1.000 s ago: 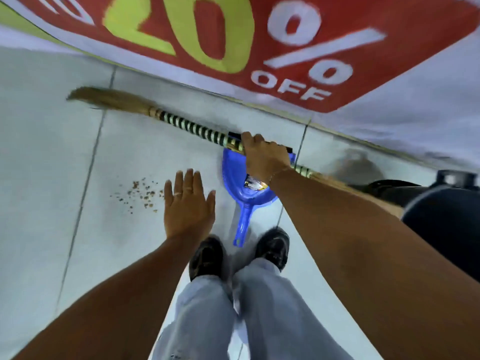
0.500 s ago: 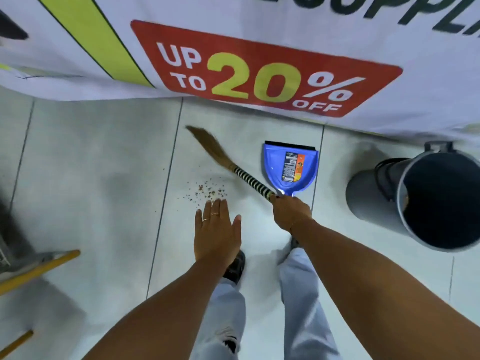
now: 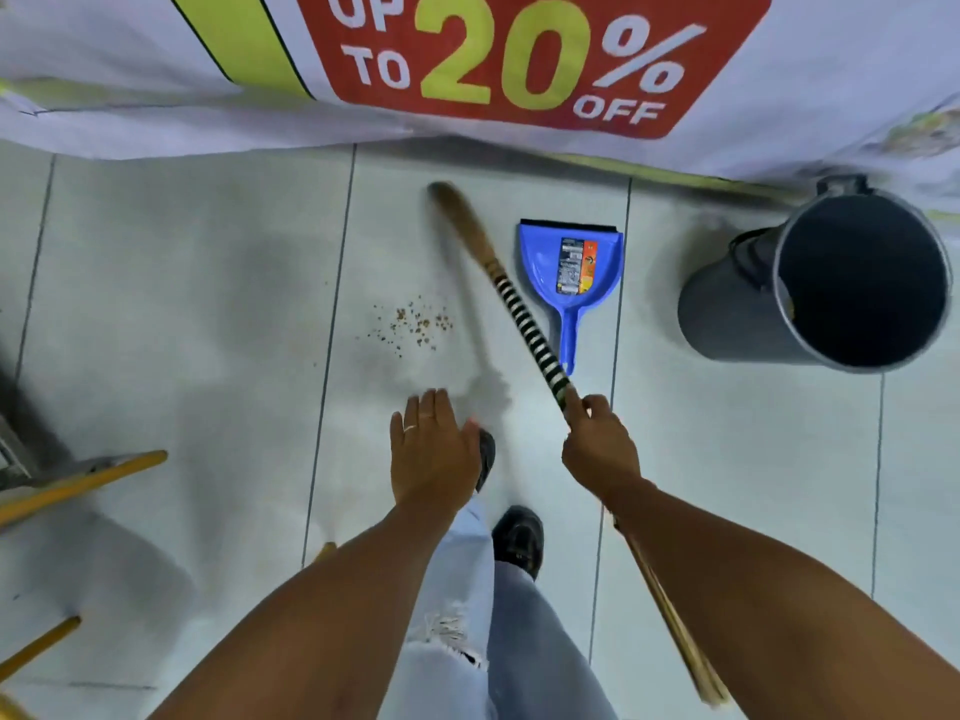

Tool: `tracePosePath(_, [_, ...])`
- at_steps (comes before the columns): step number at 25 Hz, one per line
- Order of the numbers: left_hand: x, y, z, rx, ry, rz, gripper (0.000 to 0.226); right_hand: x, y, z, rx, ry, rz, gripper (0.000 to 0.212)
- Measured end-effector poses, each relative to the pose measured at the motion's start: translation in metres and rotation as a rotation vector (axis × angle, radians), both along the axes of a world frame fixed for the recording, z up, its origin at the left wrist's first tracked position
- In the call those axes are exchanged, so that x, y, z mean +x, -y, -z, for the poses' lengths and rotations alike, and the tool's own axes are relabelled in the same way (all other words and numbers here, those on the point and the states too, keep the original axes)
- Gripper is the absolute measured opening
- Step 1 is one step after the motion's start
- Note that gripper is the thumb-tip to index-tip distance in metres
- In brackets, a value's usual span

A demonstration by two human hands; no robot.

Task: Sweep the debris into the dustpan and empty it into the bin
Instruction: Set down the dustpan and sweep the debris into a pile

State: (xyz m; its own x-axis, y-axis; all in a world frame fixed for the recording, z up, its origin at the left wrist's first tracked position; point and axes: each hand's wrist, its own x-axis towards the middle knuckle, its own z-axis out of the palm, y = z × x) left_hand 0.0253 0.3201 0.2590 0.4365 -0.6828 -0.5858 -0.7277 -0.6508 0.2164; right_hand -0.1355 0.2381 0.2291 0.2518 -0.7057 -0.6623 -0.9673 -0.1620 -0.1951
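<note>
My right hand point(image 3: 597, 444) grips a broom point(image 3: 511, 298) with a black-and-white banded handle; its brown tip hangs over the floor tiles, blurred by motion. A small scatter of brown debris point(image 3: 415, 322) lies on the tile left of the broom. A blue dustpan point(image 3: 571, 272) rests flat on the floor just right of the broom, handle toward me, mouth toward the banner. A grey bin point(image 3: 826, 283) stands at the right, its dark mouth showing. My left hand point(image 3: 431, 449) hovers flat with fingers spread, holding nothing, near my feet.
A white banner point(image 3: 519, 59) with a red "UP TO 20% OFF" sign hangs along the far edge of the floor. Yellow poles and a metal frame point(image 3: 72, 480) lie at the left. My shoes point(image 3: 517, 537) and jeans sit below the hands.
The broom has swung from lying across the dustpan to pointing forward beside it. My view has pulled back, and the bin and whole dustpan are now in sight.
</note>
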Motion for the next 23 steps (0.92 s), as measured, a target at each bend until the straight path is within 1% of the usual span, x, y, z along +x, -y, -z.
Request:
tracePosePath(2, [-0.011, -0.01, -0.003, -0.035, -0.003, -0.005, 0.056, -0.007, -0.01, -0.001, 0.04, -0.059, 0.085, 0.059])
tracePosePath(4, [-0.017, -0.024, -0.007, -0.06, -0.005, -0.02, 0.056, -0.009, -0.022, -0.002, 0.104, -0.124, 0.139, 0.048])
tracePosePath(6, [-0.021, -0.039, -0.011, -0.076, -0.003, -0.029, 0.056, -0.003, -0.041, -0.002, 0.162, -0.155, 0.131, 0.039])
tracePosePath(8, [-0.017, -0.054, -0.012, -0.066, -0.001, -0.028, 0.056, 0.009, -0.064, -0.001, 0.211, -0.144, 0.114, 0.036])
tracePosePath(13, [0.012, -0.081, -0.006, -0.042, 0.035, -0.061, 0.056, 0.054, -0.107, 0.008, 0.247, -0.092, 0.007, 0.038])
tracePosePath(19, [0.048, -0.112, -0.006, -0.006, 0.016, -0.026, 0.055, 0.095, -0.129, 0.015, 0.228, -0.059, -0.014, 0.04])
tracePosePath(21, [0.059, -0.12, -0.01, -0.001, 0.023, -0.011, 0.055, 0.091, -0.14, 0.007, 0.176, -0.009, 0.012, 0.045])
tracePosePath(23, [0.066, -0.123, -0.016, 0.006, 0.03, 0.01, 0.055, 0.077, -0.152, -0.001, 0.113, 0.032, 0.092, 0.055])
